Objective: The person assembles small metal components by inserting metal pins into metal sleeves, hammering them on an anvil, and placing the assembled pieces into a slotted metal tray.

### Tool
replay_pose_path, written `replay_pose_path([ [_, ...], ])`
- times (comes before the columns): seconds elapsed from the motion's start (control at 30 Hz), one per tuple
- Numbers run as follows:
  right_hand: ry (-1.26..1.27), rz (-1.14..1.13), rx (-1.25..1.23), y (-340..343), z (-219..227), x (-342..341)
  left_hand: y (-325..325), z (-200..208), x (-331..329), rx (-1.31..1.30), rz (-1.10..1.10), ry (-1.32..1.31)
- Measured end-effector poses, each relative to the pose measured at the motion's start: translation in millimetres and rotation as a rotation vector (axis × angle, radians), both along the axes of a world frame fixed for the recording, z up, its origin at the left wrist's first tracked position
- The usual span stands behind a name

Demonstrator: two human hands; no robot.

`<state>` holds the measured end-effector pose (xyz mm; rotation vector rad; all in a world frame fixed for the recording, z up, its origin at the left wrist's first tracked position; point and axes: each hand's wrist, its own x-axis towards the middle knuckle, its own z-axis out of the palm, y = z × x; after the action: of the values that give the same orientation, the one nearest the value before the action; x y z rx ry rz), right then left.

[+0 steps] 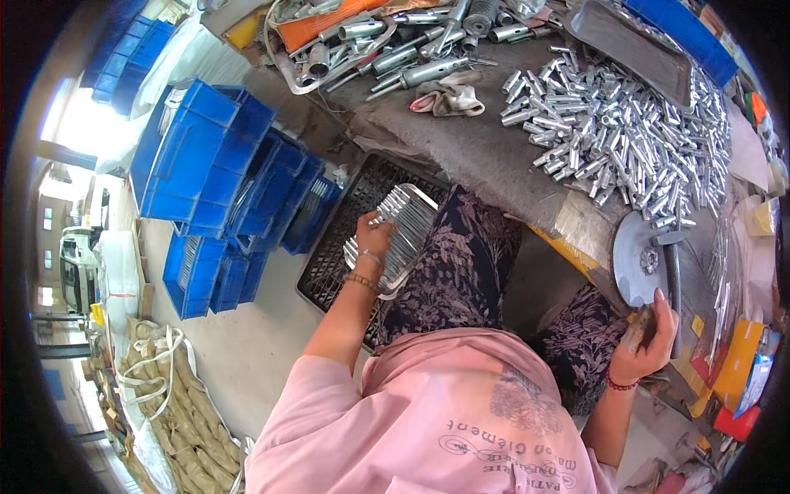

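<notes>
The person's hands are well apart: the left hand (pixel 375 239), just off centre towards 9 o'clock, lies on the metal rods (pixel 403 239), and the right hand (pixel 646 342), at 4 o'clock, is half curled beside the hammer (pixel 675 284) and the round plate (pixel 632 272). The rods lie in a tray (pixel 425 194) over a black crate (pixel 317 276). They look stiff, smooth and hard to break, probably slippery and light singly but heavy together; one is best taken around its middle, the trayful by opposite rims. The left fingers cover some rod ends, so whether they grip any cannot be told, nor whether the right fingers hold anything. The forearm (pixel 339 317) hides the tray's 7 o'clock side. At 2 o'clock, overlapping metal tubes (pixel 634 136) on the table (pixel 485 156) hide those beneath.
</notes>
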<state>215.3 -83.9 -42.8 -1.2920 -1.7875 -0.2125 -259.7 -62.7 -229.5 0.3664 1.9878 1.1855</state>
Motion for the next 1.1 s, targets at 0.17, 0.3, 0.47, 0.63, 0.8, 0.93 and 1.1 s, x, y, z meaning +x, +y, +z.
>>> replay_pose_path([
  [0.17,0.023,0.004,-0.007,-1,-1,1,27,-23,-11,-0.068,-0.034,0.192],
  [0.3,0.013,0.008,-0.003,0,0,1,32,-25,-13,-0.097,-0.091,0.221],
  [0.47,0.037,0.012,-0.019,-1,3,0,37,-37,-24,-0.136,-0.236,0.395],
  [0.63,0.003,0.06,-0.018,2,13,-6,20,-56,-42,0.322,-0.067,0.247],
  [0.8,0.079,0.082,0.035,7,12,-8,39,43,-36,0.558,0.065,0.369],
  [0.93,0.103,0.068,0.028,5,16,-8,48,186,34,0.812,-0.087,0.531],
  [1.1,0.141,0.117,0.007,7,20,-8,78,242,134,0.832,-0.641,0.778],
])
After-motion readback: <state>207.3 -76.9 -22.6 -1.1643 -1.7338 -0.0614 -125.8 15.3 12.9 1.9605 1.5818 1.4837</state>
